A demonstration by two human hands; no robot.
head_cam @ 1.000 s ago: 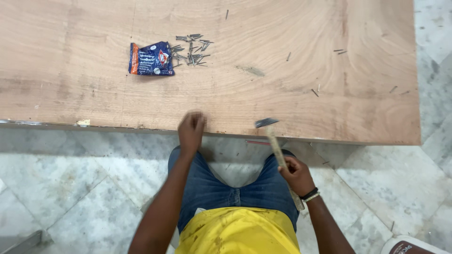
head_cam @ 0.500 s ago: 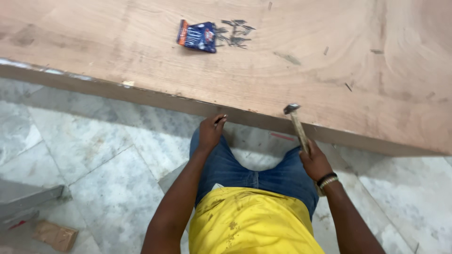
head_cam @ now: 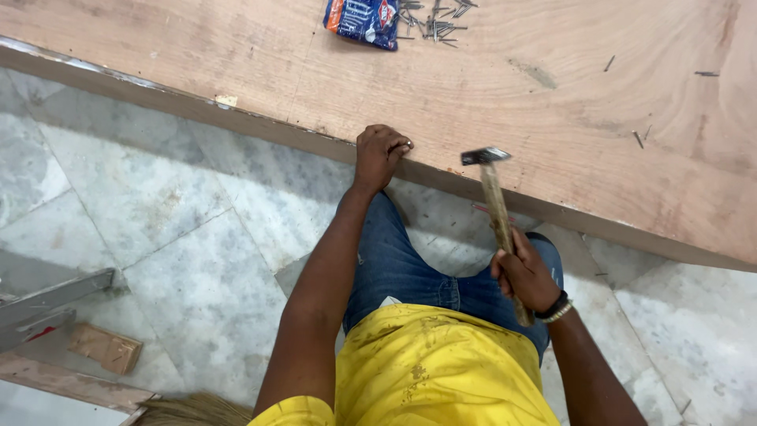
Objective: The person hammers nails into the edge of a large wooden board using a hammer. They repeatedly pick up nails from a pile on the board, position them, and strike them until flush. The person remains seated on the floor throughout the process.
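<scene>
We hold the hammer (head_cam: 495, 213) in our right hand (head_cam: 524, 276), fingers closed around the wooden handle low down, so its metal head stands raised above the plywood sheet (head_cam: 552, 118). Our left hand (head_cam: 380, 154) is curled at the sheet's near edge and seems to pinch a nail; we cannot tell surely. A blue packet (head_cam: 363, 20) lies open far up, loose nails (head_cam: 434, 24) spilled just beside it.

Left hand (head_cam: 380, 154) on the board (head_cam: 236, 71) edge, fingers (head_cam: 398, 146) pinching perhaps a nail; hammer (head_cam: 495, 209) just right of them — packet (head_cam: 363, 17) and loose nails (head_cam: 434, 24) well beyond.
</scene>
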